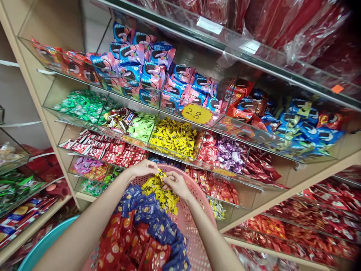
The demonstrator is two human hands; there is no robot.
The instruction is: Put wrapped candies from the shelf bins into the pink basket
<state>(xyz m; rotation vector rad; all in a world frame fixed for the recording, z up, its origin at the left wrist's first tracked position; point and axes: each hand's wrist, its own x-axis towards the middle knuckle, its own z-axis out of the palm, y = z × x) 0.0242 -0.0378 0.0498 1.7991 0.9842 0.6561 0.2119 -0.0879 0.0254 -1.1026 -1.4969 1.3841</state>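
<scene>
1. Both hands, left (144,168) and right (175,183), pinch what looks like one yellow candy (160,174) between their fingertips; a light grip should spare the wrapper.
2. Red packets (121,241) lie nearest in the pink basket (203,190), blue packets (150,210) beyond.
3. Yellow heap (169,199): farther in, just under the fingers; staying low should catch drops.
4. Shelved yellow candies (173,137) sit past the rim.
</scene>
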